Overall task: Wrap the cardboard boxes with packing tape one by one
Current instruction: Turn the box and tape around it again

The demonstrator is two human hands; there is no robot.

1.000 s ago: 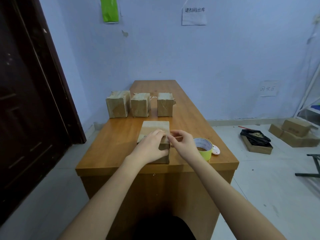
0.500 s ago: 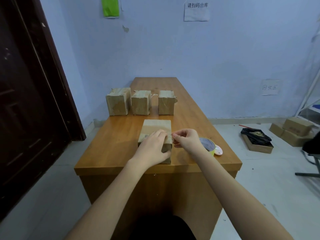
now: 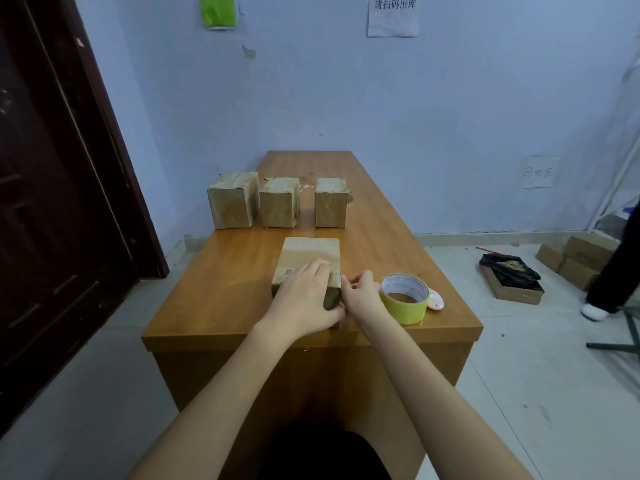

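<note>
A cardboard box (image 3: 310,251) lies on the wooden table (image 3: 221,292) near its front edge. My left hand (image 3: 303,301) rests flat on the box's near end, fingers spread over the top and thumb at the near right corner. My right hand (image 3: 360,292) is against the box's right edge, its curled fingertips pinching a thin end of tape that is barely visible. Just right of that hand stands a yellow roll of packing tape (image 3: 403,301). Three more boxes stand in a row further back: left (image 3: 232,202), middle (image 3: 278,205), right (image 3: 330,205).
A small white and pink object (image 3: 435,301) lies against the roll. On the floor to the right are an open box with a black bag (image 3: 509,277), stacked cartons (image 3: 585,258) and a person's dark trouser leg (image 3: 614,265). A dark door (image 3: 52,202) stands left.
My right hand has moved left from the gap beside the box and now touches the box's right edge. My left hand stays on the box. The camera has shifted slightly.
</note>
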